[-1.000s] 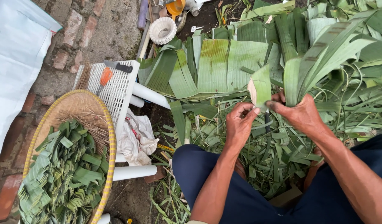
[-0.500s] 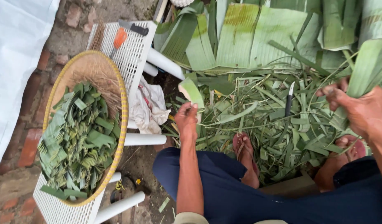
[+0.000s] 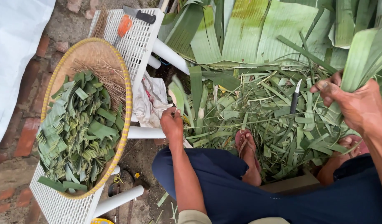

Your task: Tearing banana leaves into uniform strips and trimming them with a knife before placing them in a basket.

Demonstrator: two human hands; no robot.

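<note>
head view, looking straight down at a seated person's lap and sandalled feet: the left hand (image 3: 171, 124) reaches out to the left, fingers curled shut around a small curved piece of green leaf (image 3: 177, 94) that stands up from the fist, pale on its inner face and darker at the edge, just beside a crumpled white cloth (image 3: 149, 99). the right hand (image 3: 356, 103) sits at the right edge, fingers wrapped tight on a thick bundle of long green leaf strips (image 3: 363, 54) that fan upward out of the grip; the forefinger points left. between the hands lies a loose heap of leaf trimmings (image 3: 274, 120), with a small dark-handled knife (image 3: 295, 98) resting on it, blade pointing up. broad banana leaves (image 3: 257, 31) lie flat beyond the heap. at left, a round woven basket (image 3: 91, 52) on a white plastic mesh stool (image 3: 137, 35) holds many folded green leaf pieces (image 3: 77, 128) and thin sticks. a second knife (image 3: 138, 15) and an orange tool (image 3: 124, 25) lie on the stool's far end.
</note>
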